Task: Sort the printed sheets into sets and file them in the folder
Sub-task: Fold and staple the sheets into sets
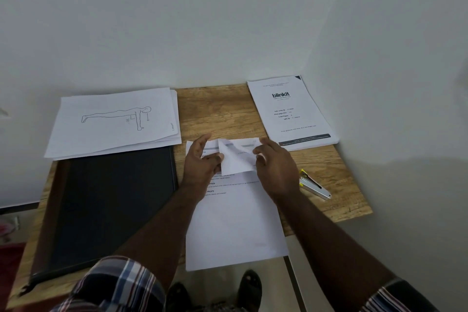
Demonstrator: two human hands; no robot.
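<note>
Hands side by side over the table [222, 111]: left hand [202, 163] and right hand [274, 167], each grip pinching the folded top sheet [236, 157].

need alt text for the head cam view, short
Both hands, left and right, fold over the top of a printed sheet on a wooden desk, between a dark folder and a stapler.
</note>
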